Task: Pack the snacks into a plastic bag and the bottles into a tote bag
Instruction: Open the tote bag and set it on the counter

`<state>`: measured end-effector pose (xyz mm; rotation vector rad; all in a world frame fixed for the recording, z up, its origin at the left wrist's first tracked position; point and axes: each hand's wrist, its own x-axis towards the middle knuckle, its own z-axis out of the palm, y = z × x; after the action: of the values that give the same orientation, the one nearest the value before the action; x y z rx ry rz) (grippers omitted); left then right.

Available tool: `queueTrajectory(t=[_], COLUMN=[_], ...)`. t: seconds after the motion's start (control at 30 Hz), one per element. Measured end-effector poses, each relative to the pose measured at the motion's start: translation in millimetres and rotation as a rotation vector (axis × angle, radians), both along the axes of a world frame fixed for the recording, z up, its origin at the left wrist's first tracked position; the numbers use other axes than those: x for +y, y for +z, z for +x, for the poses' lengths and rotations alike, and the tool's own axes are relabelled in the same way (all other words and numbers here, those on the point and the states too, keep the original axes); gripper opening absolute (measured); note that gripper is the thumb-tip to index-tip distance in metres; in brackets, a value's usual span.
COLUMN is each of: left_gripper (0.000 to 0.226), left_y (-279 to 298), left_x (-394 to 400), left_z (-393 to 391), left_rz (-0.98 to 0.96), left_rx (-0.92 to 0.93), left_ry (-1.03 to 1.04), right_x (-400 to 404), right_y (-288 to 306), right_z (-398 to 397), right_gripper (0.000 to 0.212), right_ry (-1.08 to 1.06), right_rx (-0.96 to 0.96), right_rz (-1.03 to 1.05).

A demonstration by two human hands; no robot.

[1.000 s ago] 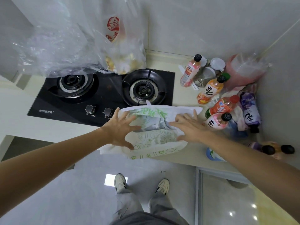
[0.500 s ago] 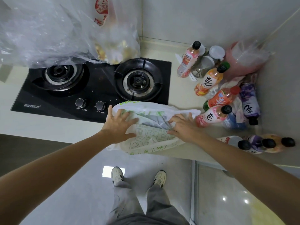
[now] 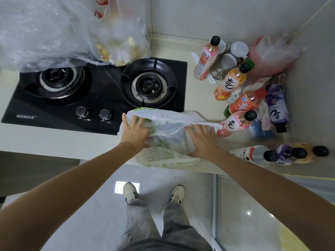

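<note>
Bag: a white plastic bag with green print (image 3: 168, 138) lies crumpled at the counter's front edge, just in front of the black two-burner gas hob (image 3: 97, 95), its lower part hanging past the edge.
Hands: the left hand (image 3: 135, 133) is laid on the bag's left end and the right hand (image 3: 202, 140) on its right side; fingers are loosely spread on the film, and whether any film is pinched cannot be told.
Key relation: the bag's long axis runs left to right between the hands, each hand at one end; the drink bottles (image 3: 237, 122) lie just right of it, nearer the right hand.
Change: compared with half a second ago, the bag's top edge is stretched further right, touching the nearest pink bottle.
Beyond: a clear plastic bag (image 3: 54, 31) hangs over the hob.
</note>
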<state>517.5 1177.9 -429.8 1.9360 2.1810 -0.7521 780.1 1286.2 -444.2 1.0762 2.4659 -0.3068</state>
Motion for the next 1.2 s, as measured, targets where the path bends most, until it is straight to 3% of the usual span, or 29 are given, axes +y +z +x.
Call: queueTrajectory(t=[0.1, 0.23, 0.33, 0.47, 0.53, 0.63, 0.77, 0.93, 1.0, 1.2], left_gripper=[0.100, 0.120, 0.108, 0.073, 0.065, 0.064, 0.086, 0.137, 0.132, 0.071], left_y=[4, 3, 9, 21, 24, 26, 27, 24, 27, 51], left_x=[-4, -6, -7, -18, -25, -31, -25, -7, -2, -7], left_z=[6, 5, -3, -11, -16, -24, -31, -36, -38, -37], left_rz=[-0.066, -0.093, -0.039, 0.143, 0.251, 0.378, 0.381, 0.134, 0.117, 0.412], left_rx=[0.018, -0.029, -0.054, -0.069, -0.114, -0.162, -0.200, -0.301, -0.360, -0.386], left_ry=[0.013, 0.020, -0.027, -0.193, -0.282, -0.393, -0.390, -0.246, -0.213, -0.385], right_x=[2, 5, 5, -3, 1, 15, 31, 42, 42, 22], right_y=[-1, -2, 11, 31, 34, 31, 29, 25, 26, 53], right_z=[3, 5, 6, 9, 10, 9, 5, 3, 4, 9], right_gripper=[0.122, 0.131, 0.113, 0.052, 0.049, 0.074, 0.135, 0.155, 0.149, 0.107], right_ry=[0.013, 0.022, 0.029, 0.281, 0.339, 0.331, 0.205, 0.136, 0.116, 0.091], right_rx=[-0.048, -0.089, -0.002, 0.300, 0.365, 0.331, 0.143, 0.092, 0.082, 0.314], right_rz=[-0.043, -0.082, 0.002, 0.408, 0.439, 0.340, 0.124, -0.010, -0.022, 0.089])
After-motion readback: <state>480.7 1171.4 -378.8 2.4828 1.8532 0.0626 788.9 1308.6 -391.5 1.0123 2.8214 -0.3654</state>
